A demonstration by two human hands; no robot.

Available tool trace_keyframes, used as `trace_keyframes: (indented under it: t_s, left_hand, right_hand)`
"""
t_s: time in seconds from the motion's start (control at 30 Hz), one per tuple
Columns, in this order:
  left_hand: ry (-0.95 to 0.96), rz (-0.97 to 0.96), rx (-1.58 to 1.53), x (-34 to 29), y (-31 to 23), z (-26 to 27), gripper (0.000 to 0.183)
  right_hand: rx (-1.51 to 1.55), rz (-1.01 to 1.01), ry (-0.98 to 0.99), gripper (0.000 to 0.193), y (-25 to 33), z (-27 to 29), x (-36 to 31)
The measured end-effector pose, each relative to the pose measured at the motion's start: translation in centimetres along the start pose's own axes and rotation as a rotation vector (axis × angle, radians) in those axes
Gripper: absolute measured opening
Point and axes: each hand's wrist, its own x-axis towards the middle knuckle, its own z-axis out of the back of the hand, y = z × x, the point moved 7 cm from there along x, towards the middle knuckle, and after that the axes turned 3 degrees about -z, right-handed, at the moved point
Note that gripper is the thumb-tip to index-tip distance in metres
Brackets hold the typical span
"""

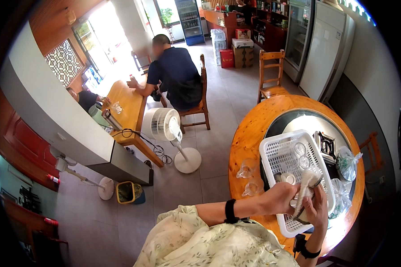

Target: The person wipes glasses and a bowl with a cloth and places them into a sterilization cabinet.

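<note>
Over the near part of a white plastic basket (268,153), both my hands are closed on a beige cloth (305,191). My left hand (283,198) grips its left side, with the fingers bent in toward it. On the other side, my right hand (316,208) has its fingers wrapped round the cloth. A small pale edge shows between the hands, but what the cloth may cover is hidden. Clear glasses (303,155) and small white cups (288,178) lie in the basket.
The basket stands on a round wooden table (245,142). Two glass jugs (250,188) stand left of it, a portable stove (326,147) and plastic bags (346,163) right. Beyond are a wooden chair (272,73), a white fan (165,124), a bin (125,192) and a seated person (178,73).
</note>
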Motion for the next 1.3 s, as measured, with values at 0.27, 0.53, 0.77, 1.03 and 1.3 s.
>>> trace_keyframes:
  t_s: [0.27,0.53,0.77,1.03,1.3]
  left_hand:
    - [0.036,0.188,-0.201,-1.2,0.8,-1.5,0.080]
    - [-0.046,0.094,-0.617,-1.6,2.4,-1.6,0.075]
    - [-0.220,0.237,-0.924,-0.4,2.1,0.9,0.081]
    - [-0.301,0.212,-0.604,-0.6,2.9,0.5,0.075]
    - [-0.385,0.228,-0.651,-1.3,5.4,-2.1,0.056]
  right_hand:
    - [0.371,-0.432,-0.042,0.032,-11.2,-0.5,-1.6]
    - [1.187,-0.385,0.053,0.040,-11.2,-3.0,-4.3]
    - [1.458,-0.426,-0.315,0.050,-13.3,-6.0,-6.7]
    - [0.478,-0.172,-0.358,0.072,-6.9,-3.1,-5.1]
    - [-0.188,0.112,-0.389,0.060,-0.2,-3.4,-3.2]
